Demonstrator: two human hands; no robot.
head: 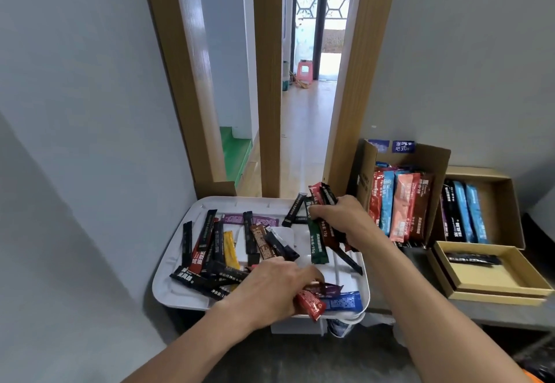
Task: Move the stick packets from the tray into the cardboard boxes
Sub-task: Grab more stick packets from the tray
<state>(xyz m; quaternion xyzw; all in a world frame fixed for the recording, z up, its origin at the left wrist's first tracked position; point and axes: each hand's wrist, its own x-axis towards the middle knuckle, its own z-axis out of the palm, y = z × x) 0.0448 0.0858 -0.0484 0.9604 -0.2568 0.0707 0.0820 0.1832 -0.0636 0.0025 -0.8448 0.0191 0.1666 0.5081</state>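
**Grey walls, an open door, a tray half sorted**

Plain grey walls and a wooden door frame (357, 82) are seen behind a white plastic tray (168, 291) at the lower centre of the frame. Many thin, glossy foil stick packets (210, 244), mostly black, red and yellow, are scattered in it and cross each other. A fanned bundle of mixed packets (318, 241) is grasped by the right hand (339, 217) at the tray's right side, beside an upright brown cardboard box (438, 166) in which packets already stand. A red packet (310, 307) is clenched under the curled fingers of the left hand (270, 286) at the tray's lower edge. Flat cardboard boxes (507, 181) are placed at the right.

Because the bundle is spread and the foil looks slippery, a packet could probably be dropped beside the box. The red packet reaches over the rim and could be lost to the floor.
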